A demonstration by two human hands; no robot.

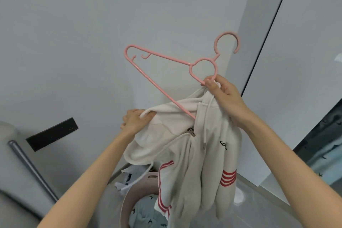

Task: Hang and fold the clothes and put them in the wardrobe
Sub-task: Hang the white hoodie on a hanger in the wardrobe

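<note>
**Ana:** Where does the hoodie (209, 153) sit against the hanger (191, 65)?

**Ben:** It hangs below the hanger's neck ring and toward its right-hand end. That end is hidden in the cloth under the person's right hand (225, 96), so it seems to be inside one shoulder already. The bottom bar runs down into the cream fabric near the zip.

**Ana:** And the other end?

**Ben:** The free tip (127, 50) is bare. It points up and to the left, well clear of the cloth, so the hanger's long axis is tilted with that tip high and the covered end low.

**Ana:** What are the hands doing?

**Ben:** The right hand pinches the base of the neck ring, with a bunch of hoodie fabric caught in the same grip. The left hand (134, 119) has its fingers curled round the hoodie's loose edge, below the bare tip and just left of where the bottom bar enters the cloth.

**Ana:** So which hand is nearer the tip?

**Ben:** The left, clearly. The coming move probably belongs to it: lift that edge up and outward along the hanger's axis until it slips over the tip. The right hand would only need to steady the ring, perhaps levelling the hanger.

**Ana:** Any snag?

**Ben:** The hood and drawstrings droop beneath the bar, and the sleeves dangle lower, above the laundry basket (127, 201). Slack cloth could catch on the small notches near the tip.
</note>
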